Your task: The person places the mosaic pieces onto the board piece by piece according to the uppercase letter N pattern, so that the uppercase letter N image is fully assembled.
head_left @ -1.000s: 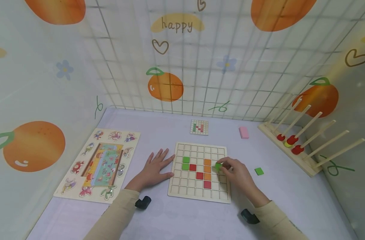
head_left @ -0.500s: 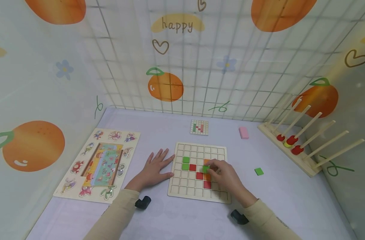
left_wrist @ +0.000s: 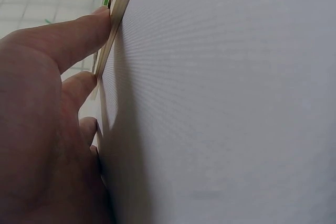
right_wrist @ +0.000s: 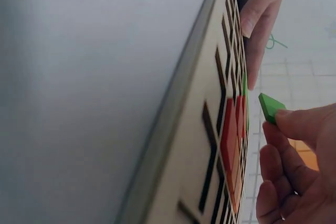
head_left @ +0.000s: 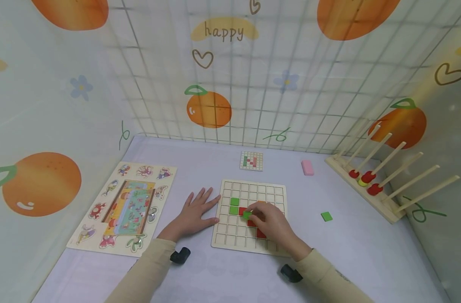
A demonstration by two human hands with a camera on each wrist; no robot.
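Note:
A wooden grid board [head_left: 230,237] lies flat on the table with green, red and orange square tiles set in its cells. My right hand [head_left: 270,223] pinches a green tile [right_wrist: 270,107] between thumb and fingertips, above the board in the right wrist view. Beneath that hand, some orange and red tiles are partly hidden. My left hand [head_left: 194,216] lies with fingers spread beside the board, its thumb and index fingertip touching the left edge. Two green tiles [head_left: 234,206] sit in cells on the left part of the board.
Another green tile [head_left: 326,216] lies on the table at the right. Behind the board are a small pattern card [head_left: 251,161] and a pink block [head_left: 307,167]. A peg rack [head_left: 366,189] with beads stands far right; a sea-animal puzzle board [head_left: 78,227] lies left.
My right hand has moved left across the board with the green tile, from its right side to near the red tiles. My left hand has stayed in place.

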